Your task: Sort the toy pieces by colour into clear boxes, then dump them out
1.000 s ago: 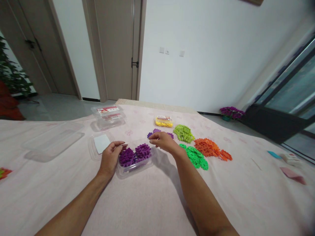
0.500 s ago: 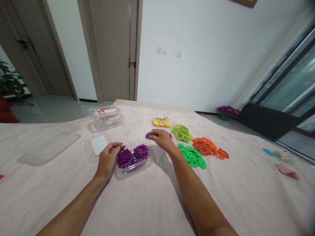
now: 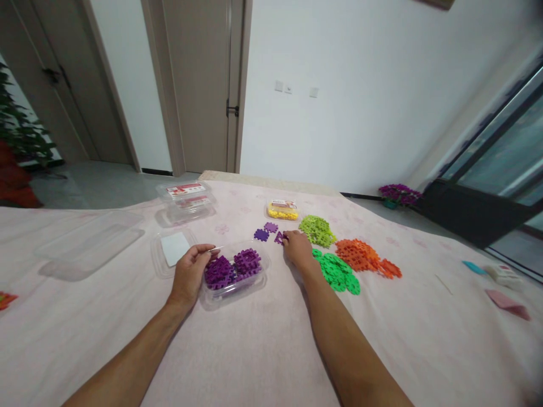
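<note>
My left hand (image 3: pixel 189 271) grips the left rim of a clear plastic container (image 3: pixel 237 291), thumb and fingers closed on its edge. Stacks of purple interlocking plastic pieces (image 3: pixel 247 262) fill the container. To its right, my right hand (image 3: pixel 298 249) reaches down to the tablecloth, fingertips closed on a small purple interlocking piece (image 3: pixel 279 237). A dark violet piece (image 3: pixel 261 234) and a lighter purple piece (image 3: pixel 270 227) lie flat just left of those fingers.
Piles of lime pieces (image 3: pixel 317 230), green discs (image 3: pixel 338 272) and orange pieces (image 3: pixel 358 255) lie right. Behind stands a box of yellow pieces (image 3: pixel 283 211). Stacked clear boxes (image 3: pixel 186 202), a lid with a white card (image 3: pixel 175 249) and a large clear tray (image 3: pixel 89 243) are left.
My right hand has moved right, off the dark violet piece, which stays on the cloth, and onto another purple piece. The left hand keeps its hold on the container.
</note>
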Available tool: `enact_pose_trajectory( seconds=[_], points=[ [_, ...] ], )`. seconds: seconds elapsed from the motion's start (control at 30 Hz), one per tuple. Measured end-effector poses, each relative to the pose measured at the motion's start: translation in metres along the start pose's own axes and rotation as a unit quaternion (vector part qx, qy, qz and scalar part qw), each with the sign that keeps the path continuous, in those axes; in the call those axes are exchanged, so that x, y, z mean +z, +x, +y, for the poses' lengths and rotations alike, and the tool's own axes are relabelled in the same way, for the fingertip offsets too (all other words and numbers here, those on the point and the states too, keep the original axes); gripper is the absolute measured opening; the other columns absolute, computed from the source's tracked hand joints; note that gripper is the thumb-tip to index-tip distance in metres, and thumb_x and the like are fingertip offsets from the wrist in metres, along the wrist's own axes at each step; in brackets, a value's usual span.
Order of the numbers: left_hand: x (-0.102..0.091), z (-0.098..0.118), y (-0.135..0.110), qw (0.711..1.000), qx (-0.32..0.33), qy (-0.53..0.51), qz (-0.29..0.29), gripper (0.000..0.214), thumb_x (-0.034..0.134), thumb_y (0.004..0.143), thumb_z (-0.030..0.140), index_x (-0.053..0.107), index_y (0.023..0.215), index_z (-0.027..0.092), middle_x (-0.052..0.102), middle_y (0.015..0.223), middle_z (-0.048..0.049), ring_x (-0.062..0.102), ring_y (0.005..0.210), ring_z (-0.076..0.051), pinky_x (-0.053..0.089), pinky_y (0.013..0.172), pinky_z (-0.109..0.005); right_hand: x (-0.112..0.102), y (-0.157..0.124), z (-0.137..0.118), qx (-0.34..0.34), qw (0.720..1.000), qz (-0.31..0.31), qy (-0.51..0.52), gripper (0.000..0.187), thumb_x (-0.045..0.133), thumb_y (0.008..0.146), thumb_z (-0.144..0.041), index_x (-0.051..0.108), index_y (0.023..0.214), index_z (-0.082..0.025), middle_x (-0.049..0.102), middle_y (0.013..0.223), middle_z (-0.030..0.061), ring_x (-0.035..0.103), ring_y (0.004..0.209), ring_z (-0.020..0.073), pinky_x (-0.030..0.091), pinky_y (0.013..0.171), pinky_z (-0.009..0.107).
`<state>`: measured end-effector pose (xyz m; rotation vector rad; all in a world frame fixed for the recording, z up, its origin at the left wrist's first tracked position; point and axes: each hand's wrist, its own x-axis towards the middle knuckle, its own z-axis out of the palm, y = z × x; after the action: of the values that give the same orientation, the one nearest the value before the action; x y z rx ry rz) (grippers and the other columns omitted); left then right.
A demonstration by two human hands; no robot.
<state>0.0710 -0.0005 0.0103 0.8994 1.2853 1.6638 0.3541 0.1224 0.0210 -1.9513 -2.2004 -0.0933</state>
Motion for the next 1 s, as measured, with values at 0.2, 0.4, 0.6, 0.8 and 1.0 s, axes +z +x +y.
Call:
enact_pose_trajectory(
  seconds=[0.2,0.4,0.6,0.8,1.0],
  points=[
    [0.001,0.0,0.0,1.0,0.001,-0.004,0.003,0.032,0.071,0.069,0.037,0.067,0.094,0.016,0.076,0.086,-0.0078,0.07,0.085,-0.022,0.052,0.085,-0.037,0.003,0.0,0.004,0.033,0.998,0.047,0.003,0.036,0.052,0.095,-0.036,0.068,0.12,-0.015,0.066,0.122,0.0156,0.055,0.115,0.0246,0.032,0.098,0.031],
    [-0.001,-0.003,0.001,1.0,0.002,-0.004,-0.001,0.033,0.071,0.071,0.037,0.067,0.096,0.016,0.076,0.087,-0.0079,0.07,0.086,-0.022,0.052,0.085,-0.036,0.007,0.005,0.013,0.036,0.997,0.045,0.05,0.041,0.061,0.089,-0.042,0.07,0.116,-0.014,0.069,0.112,0.0168,0.06,0.107,0.0265,0.039,0.092,0.033],
    [-0.001,-0.002,0.001,1.0,0.003,-0.006,-0.002,0.033,0.072,0.07,0.038,0.067,0.095,0.016,0.076,0.087,-0.0077,0.07,0.086,-0.022,0.052,0.085,-0.035,0.005,0.011,0.017,0.081,0.957,0.121,0.252,0.036,0.065,0.077,-0.031,0.074,0.107,-0.013,0.072,0.098,0.0106,0.063,0.091,0.0219,0.047,0.084,0.033],
    [-0.002,-0.004,0.002,1.0,0.005,-0.006,-0.006,0.032,0.071,0.073,0.038,0.067,0.097,0.016,0.076,0.088,-0.0078,0.07,0.088,-0.022,0.051,0.087,-0.037,-0.032,0.005,-0.02,0.039,0.812,0.036,0.581,0.039,0.064,0.074,-0.037,0.071,0.103,-0.012,0.068,0.077,0.003,0.057,0.059,0.0127,0.049,0.058,0.026],
    [-0.002,-0.006,0.003,1.0,-0.001,-0.009,-0.008,0.032,0.071,0.074,0.038,0.066,0.097,0.017,0.076,0.09,-0.0077,0.07,0.089,-0.022,0.051,0.088,-0.037,-0.065,-0.029,-0.079,-0.084,0.754,-0.138,0.636,0.028,0.07,0.074,-0.028,0.07,0.099,-0.015,0.067,0.076,0.0001,0.057,0.059,0.0096,0.048,0.055,0.023]
  ],
)
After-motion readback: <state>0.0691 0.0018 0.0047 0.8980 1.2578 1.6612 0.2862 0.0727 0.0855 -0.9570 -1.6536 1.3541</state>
